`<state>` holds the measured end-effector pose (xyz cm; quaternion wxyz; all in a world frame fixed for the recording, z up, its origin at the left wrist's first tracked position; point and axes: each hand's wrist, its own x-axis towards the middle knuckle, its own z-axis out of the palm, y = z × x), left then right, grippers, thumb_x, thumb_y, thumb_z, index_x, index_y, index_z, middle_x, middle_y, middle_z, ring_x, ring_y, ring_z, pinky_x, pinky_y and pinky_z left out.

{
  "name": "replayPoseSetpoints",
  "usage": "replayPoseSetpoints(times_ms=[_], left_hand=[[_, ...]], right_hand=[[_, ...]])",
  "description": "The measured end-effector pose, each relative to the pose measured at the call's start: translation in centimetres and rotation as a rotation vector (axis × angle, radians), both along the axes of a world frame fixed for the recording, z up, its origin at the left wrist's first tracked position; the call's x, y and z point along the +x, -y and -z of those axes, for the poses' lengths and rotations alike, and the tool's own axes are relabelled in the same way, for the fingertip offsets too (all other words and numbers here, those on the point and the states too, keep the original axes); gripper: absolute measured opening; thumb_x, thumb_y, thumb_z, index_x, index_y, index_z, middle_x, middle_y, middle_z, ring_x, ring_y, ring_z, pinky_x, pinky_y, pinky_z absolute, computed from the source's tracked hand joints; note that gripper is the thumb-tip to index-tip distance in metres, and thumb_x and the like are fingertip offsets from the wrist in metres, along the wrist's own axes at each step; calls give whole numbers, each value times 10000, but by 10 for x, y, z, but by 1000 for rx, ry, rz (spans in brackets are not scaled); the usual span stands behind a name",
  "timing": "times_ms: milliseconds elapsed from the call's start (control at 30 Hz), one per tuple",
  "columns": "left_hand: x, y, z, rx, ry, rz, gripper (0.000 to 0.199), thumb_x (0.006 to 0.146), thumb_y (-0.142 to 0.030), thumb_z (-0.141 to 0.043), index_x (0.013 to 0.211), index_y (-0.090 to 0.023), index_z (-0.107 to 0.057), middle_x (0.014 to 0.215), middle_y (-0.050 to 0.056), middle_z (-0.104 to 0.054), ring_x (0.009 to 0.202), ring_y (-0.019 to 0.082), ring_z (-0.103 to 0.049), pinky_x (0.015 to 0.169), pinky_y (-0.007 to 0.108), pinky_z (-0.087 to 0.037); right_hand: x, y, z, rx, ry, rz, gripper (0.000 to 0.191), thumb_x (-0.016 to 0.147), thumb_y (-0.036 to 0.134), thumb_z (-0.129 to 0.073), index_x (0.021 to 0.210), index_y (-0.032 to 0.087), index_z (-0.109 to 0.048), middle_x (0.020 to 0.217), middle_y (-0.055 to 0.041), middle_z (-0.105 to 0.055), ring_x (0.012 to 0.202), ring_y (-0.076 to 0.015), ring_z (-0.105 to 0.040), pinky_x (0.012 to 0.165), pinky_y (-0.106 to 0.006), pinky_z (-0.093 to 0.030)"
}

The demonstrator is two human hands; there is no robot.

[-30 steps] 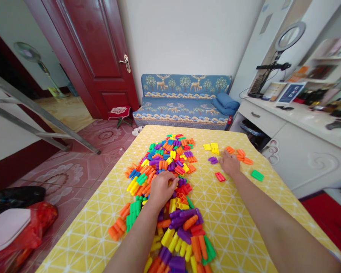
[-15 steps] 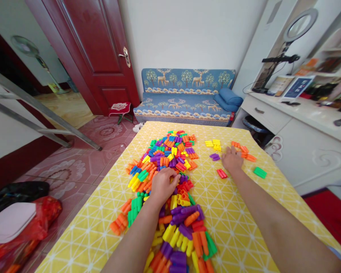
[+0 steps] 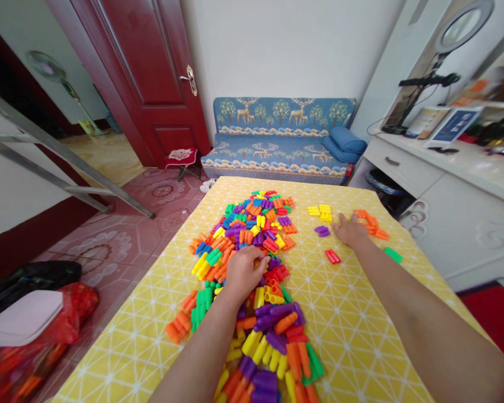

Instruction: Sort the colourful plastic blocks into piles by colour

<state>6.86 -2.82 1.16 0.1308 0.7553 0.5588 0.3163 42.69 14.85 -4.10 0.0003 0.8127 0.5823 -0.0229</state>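
Note:
A long heap of plastic building pieces [image 3: 273, 313], tube-shaped and joined side by side in several colours, runs down the table. My left hand [image 3: 244, 273] rests on the heap's middle with its fingers curled in; what they hold, if anything, is hidden. To the right, my right hand [image 3: 351, 230] is open over the cloth, fingers spread and nothing seen in them. Around it lie orange pieces [image 3: 373, 226] on its right, a purple piece [image 3: 322, 230] and yellow pieces [image 3: 320, 212] on its left, a red piece [image 3: 332, 256] nearer me, and a green piece [image 3: 393, 254].
A yellow patterned cloth [image 3: 340, 330] covers the table. Beyond it stands a blue sofa [image 3: 277, 146]. A white cabinet [image 3: 466, 218] with a ring light [image 3: 464, 27] is at the right. On the left floor are a red bag [image 3: 78, 310] and a metal ladder [image 3: 75, 168].
My right hand's fingers have spread and come away from the orange pieces. My left hand stays on the heap. The whole view has shifted slightly, moving things rightward.

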Motion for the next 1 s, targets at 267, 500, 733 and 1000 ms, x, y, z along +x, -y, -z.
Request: replayPoseSetpoints(times_ms=[267, 500, 733, 1000], left_hand=[[0, -2, 2, 11, -8, 1, 212, 874, -303, -551, 723, -191, -650, 772, 42, -666, 772, 171, -606, 700, 270, -433], [-1, -3, 4, 26, -14, 6, 195, 872, -293, -550, 739, -192, -651, 792, 41, -668, 786, 171, -602, 700, 269, -431], [-1, -2, 5, 33, -18, 7, 194, 867, -295, -557, 731, -190, -647, 787, 41, -666, 770, 170, -601, 685, 270, -421], [-2, -2, 3, 30, 5, 8, 202, 867, -291, -558, 711, -185, -629, 765, 33, -656, 770, 167, -597, 690, 265, -420]], right_hand=[[-10, 22, 11, 141, 7, -29, 661, 929, 510, -260, 1443, 109, -371, 1444, -287, -353, 1251, -403, -456, 948, -556, -384], [-7, 50, 2, 346, -313, -58, 506, 851, 431, -453, 1220, 121, -609, 1318, -199, -551, 1177, -366, -536, 975, -525, -401], [-81, 88, -14, 579, -623, -333, 372, 805, 327, -512, 1123, 187, -649, 1135, -92, -666, 967, -225, -643, 872, -383, -499], [-174, 122, 4, 497, -616, -610, 464, 754, 165, -575, 1216, 199, -596, 1210, -83, -633, 1139, -257, -533, 996, -431, -406]])
